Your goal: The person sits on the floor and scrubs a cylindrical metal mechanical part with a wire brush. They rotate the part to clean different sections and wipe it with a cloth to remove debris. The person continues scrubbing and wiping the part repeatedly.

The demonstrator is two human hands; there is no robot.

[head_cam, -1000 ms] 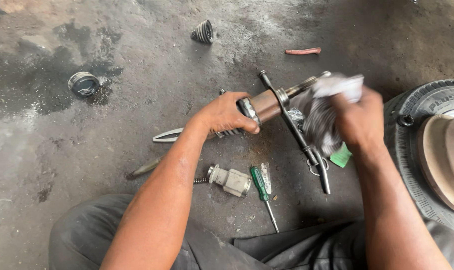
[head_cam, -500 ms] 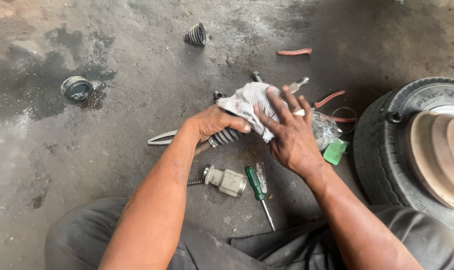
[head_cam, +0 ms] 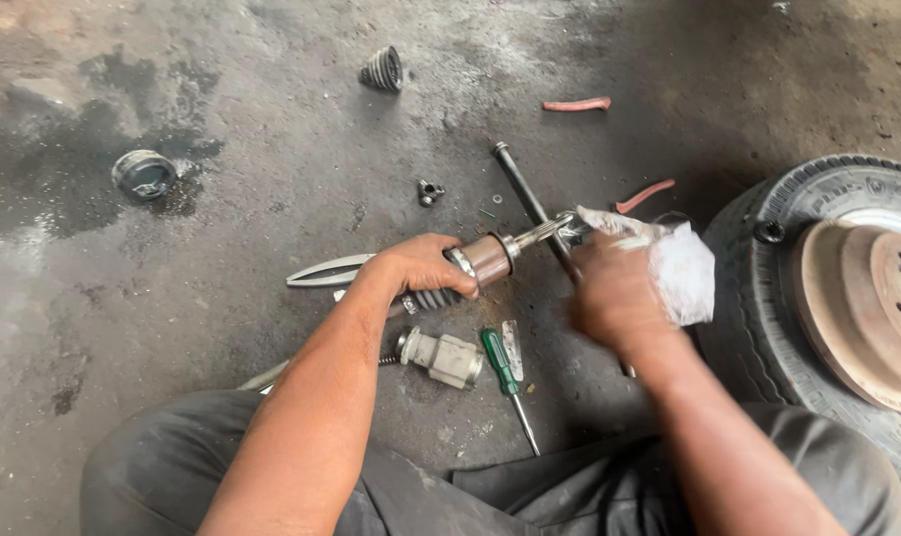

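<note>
1. Nearest me on the floor (head_cam: 222,199) lie a green screwdriver (head_cam: 500,362) and a small metal cylinder (head_cam: 443,357), both at 6 o'clock from the shaft, untouched.
2. My left hand (head_cam: 419,266) has its fingers wrapped tight round the shaft (head_cam: 475,263), on the ribbed rubber boot just behind the bright metal joint. The shaft hangs above the floor, roughly level, running from 9 to 3 o'clock.
3. My right hand (head_cam: 619,298) is blurred; its fingers are closed on a white rag (head_cam: 684,268) at the shaft's thin splined end.
4. I judge the shaft heavy and rigid, its steel likely greasy and slick. The boot is soft and gives the better hold; the rag helps grip at the bare end.
5. Pliers (head_cam: 321,271) lie at 9 o'clock, just beyond my left hand; a black rod (head_cam: 520,189) crosses behind the shaft.
6. A tyre (head_cam: 768,298) with a rusty drum (head_cam: 867,308) sits at 3 o'clock.
7. Farthest, at 12 o'clock, a spare boot (head_cam: 381,69) rests on the floor.
</note>
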